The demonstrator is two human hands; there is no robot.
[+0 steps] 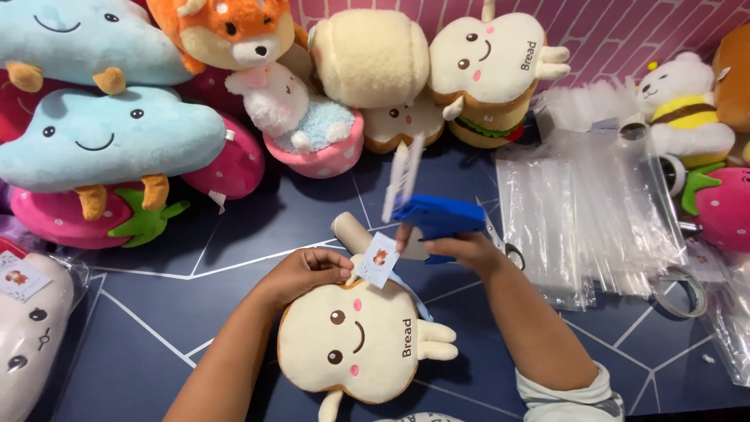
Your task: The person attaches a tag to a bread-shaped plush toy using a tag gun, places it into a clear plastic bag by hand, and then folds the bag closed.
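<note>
A cream plush toy shaped like a bread slice (355,344) is lying flat on the dark blue floor (141,344), at about 6 o'clock in the view. A smiling face with black eyes and pink cheeks is stitched on it; a browner crust edge is showing along the top, and small cream limbs are sticking out at 3 and 6 o'clock of its body.

The toy's top edge is being pinched by the left hand (305,270) — fingers curled narrow, also pressing a small white paper tag (377,259) with an orange animal print. The tag is sitting at 12 o'clock of the toy.

A blue tagging gun (437,217) is being gripped by the right hand (465,250), closed fully round its handle, at 1 o'clock of the toy. A strip of white plastic fasteners (402,176) is standing out of the gun's top, blurred.

The gun's needle is not being resolved — whether it is touching the tag cannot be told. A beige cardboard tube (351,230) is lying partly hidden behind tag and hand. Scissors (504,246) are mostly covered by the right hand. A stack of clear plastic bags (586,211) is lying at 3 o'clock. More plush toys (109,141) are being cut off by the frame from 9 to 12 o'clock.
</note>
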